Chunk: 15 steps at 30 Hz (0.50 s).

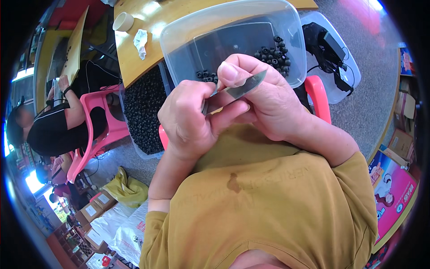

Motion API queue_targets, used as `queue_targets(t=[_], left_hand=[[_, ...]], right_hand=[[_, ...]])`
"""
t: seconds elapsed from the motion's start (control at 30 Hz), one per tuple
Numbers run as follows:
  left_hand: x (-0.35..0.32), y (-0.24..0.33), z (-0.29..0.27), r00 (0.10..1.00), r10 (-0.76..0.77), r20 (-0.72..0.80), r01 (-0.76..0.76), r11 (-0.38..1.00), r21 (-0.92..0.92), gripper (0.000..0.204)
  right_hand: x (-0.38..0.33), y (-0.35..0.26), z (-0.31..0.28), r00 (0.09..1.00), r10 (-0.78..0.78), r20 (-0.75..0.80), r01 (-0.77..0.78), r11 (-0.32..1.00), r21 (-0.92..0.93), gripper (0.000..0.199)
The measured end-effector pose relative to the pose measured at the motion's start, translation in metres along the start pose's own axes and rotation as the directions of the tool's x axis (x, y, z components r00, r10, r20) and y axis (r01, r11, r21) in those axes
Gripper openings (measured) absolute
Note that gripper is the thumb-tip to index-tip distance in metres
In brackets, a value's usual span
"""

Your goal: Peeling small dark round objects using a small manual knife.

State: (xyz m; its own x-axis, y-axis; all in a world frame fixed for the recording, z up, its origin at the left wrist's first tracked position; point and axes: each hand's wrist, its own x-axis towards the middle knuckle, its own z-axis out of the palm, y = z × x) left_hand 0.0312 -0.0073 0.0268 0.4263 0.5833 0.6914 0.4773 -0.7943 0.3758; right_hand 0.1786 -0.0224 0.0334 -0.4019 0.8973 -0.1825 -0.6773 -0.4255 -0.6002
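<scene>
Both my hands are raised together in front of my chest, over the near edge of a clear plastic bin. My left hand [186, 114] is closed round a small knife with a flat metal blade [245, 87]. Its pointed tip slants up to the right, across the fingers of my right hand [277, 101]. That hand is also closed, its thumb bent down beside the blade; whatever it pinches is hidden between the fingers. Behind them, small black ring-like parts [274, 57] lie in the clear bin [188, 33], in a group at the right and a few at the left.
A deep tub full of black parts [143, 112] stands at left, by the yellow table [150, 22] with a white cup [123, 21] and crumpled tissue [140, 44]. At right, another clear tub [354, 67] holds black cables. A person sits on a pink chair [96, 101] further left.
</scene>
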Motion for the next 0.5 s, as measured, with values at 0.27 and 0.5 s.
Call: queue_targets(t=[0.27,0.5], left_hand=[[-0.005,0.009,0.000,0.847,-0.520,0.108,0.464,0.626,-0.627,0.045],[-0.024,0.002,-0.004,0.385,-0.747,0.542,0.716,-0.128,-0.686,0.013]], right_hand=[[0.008,0.002,-0.010,0.996,0.062,-0.069,-0.053,0.991,0.126,0.021],[0.010,0.002,-0.006,0.970,0.097,-0.224,-0.054,0.980,0.192,0.023]])
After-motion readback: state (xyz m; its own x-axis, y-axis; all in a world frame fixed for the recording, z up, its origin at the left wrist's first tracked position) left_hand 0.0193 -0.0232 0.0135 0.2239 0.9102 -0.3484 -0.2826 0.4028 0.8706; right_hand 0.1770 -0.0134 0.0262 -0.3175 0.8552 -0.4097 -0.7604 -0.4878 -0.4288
